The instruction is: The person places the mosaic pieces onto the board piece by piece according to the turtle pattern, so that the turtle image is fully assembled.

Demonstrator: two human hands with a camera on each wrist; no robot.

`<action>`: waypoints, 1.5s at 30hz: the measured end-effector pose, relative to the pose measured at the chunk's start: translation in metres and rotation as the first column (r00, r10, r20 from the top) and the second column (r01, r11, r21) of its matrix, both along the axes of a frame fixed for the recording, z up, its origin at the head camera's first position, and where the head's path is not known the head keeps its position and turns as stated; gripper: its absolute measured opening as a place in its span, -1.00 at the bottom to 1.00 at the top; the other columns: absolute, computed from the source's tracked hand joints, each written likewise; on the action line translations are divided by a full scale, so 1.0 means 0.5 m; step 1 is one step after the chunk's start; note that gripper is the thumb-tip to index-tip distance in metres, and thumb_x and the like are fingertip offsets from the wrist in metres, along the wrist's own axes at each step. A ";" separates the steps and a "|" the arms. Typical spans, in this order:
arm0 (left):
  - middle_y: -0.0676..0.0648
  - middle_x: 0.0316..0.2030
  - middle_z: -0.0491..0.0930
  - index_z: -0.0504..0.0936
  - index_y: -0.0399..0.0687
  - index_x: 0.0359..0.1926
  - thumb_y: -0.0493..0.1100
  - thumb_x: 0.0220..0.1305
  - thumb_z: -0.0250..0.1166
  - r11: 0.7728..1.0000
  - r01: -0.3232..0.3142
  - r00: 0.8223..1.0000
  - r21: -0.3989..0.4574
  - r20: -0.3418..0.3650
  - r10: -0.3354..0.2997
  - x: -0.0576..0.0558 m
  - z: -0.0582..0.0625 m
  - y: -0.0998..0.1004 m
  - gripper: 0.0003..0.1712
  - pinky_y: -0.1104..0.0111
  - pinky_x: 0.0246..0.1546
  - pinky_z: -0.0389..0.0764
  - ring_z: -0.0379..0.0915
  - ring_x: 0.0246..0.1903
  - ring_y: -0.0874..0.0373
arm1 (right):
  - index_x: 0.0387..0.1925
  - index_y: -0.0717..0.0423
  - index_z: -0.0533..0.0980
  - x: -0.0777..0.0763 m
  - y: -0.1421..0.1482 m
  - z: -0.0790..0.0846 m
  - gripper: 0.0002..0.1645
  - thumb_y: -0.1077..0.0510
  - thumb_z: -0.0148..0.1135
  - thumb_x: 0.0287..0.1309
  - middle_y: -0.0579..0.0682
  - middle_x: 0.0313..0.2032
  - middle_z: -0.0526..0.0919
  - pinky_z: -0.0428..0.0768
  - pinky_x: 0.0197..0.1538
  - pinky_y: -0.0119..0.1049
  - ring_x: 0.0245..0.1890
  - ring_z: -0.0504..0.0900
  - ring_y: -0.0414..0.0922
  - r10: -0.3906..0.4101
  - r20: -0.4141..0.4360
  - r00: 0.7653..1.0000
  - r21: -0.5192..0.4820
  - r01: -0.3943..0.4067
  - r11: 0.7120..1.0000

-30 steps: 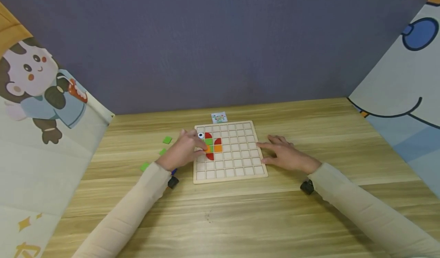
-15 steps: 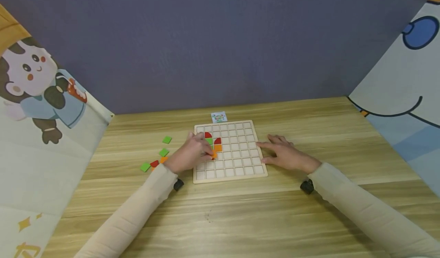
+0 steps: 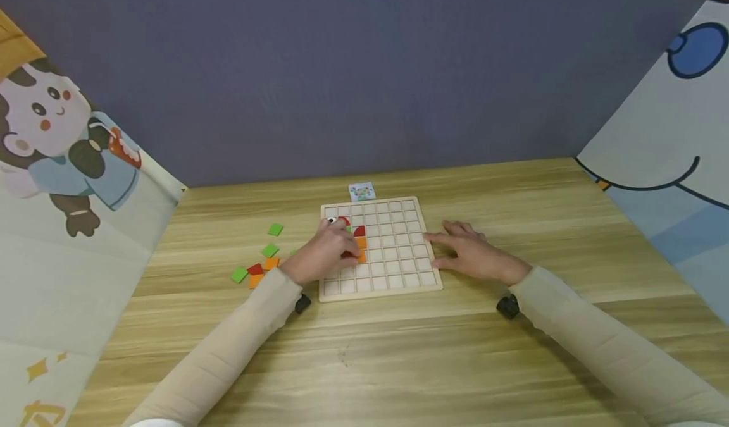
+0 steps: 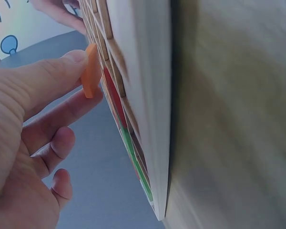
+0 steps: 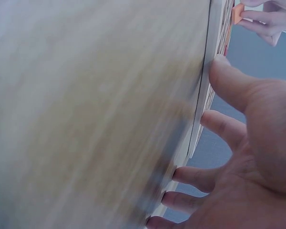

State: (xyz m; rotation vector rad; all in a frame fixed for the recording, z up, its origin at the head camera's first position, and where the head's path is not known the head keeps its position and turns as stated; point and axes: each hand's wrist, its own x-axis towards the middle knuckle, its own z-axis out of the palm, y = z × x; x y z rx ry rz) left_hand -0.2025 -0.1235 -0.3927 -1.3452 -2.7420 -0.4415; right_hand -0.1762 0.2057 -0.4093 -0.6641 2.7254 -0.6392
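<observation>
We judge the step in hand to be setting a flat orange tile (image 4: pixel 91 71) into the pale wooden grid board (image 3: pixel 387 295); the left hand (image 3: pixel 324 250) pinches it between thumb and finger over the board's left half, somewhat closer to the near edge. The right hand (image 3: pixel 469 250), fingers spread, rests at the board's right edge, well apart from the left. The next move seems to call for squaring the tile to a cell and lowering it flat. We cannot tell whether it touches the board; the left hand hides cells around it and part of a loose green tile (image 3: pixel 293 251). The small white card (image 3: pixel 362 191) past the board's far edge is too small to read.
</observation>
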 end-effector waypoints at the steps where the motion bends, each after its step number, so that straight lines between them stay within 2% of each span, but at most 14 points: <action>1: 0.17 -0.36 0.67 0.77 0.10 -0.35 -0.15 0.02 0.48 1.000 0.000 1.000 -0.002 0.000 0.000 0.000 0.000 0.001 -0.89 0.18 -0.22 0.10 0.20 -0.31 0.22 | 0.39 -0.14 0.22 0.000 0.000 0.000 -0.25 -0.17 0.17 0.22 0.32 0.40 -0.10 -0.14 0.12 0.46 0.36 -0.19 0.32 0.000 0.000 1.000 0.000 0.000 1.000; 10: 0.16 -0.34 0.66 0.77 0.09 -0.35 -0.15 0.06 0.45 1.000 -0.019 1.000 -0.024 0.008 0.020 -0.003 0.002 0.006 -0.91 0.21 -0.22 0.12 0.23 -0.27 0.21 | 0.39 -0.15 0.22 -0.002 -0.002 0.003 -0.26 -0.18 0.16 0.23 0.32 0.40 -0.09 -0.13 0.12 0.46 0.36 -0.18 0.32 0.000 -0.004 1.000 0.002 0.000 1.000; 23: 0.15 -0.34 0.64 0.77 0.11 -0.34 -0.14 0.03 0.47 0.999 -0.015 1.000 -0.050 0.006 0.016 -0.007 0.001 0.011 -0.89 0.22 -0.22 0.12 0.22 -0.27 0.21 | 0.39 -0.15 0.21 -0.002 -0.001 0.006 -0.26 -0.17 0.16 0.23 0.31 0.41 -0.10 -0.14 0.11 0.47 0.36 -0.19 0.32 0.003 0.001 1.000 -0.001 -0.003 1.000; 45: 0.15 -0.30 0.62 0.77 0.12 -0.32 -0.18 0.07 0.44 0.998 -0.015 1.000 -0.053 0.013 0.015 -0.006 -0.001 0.005 -0.88 0.23 -0.25 0.12 0.25 -0.22 0.19 | 0.39 -0.14 0.22 0.000 -0.002 0.003 -0.25 -0.17 0.17 0.22 0.32 0.40 -0.10 -0.12 0.10 0.48 0.36 -0.19 0.33 -0.010 0.002 1.000 0.023 0.010 1.000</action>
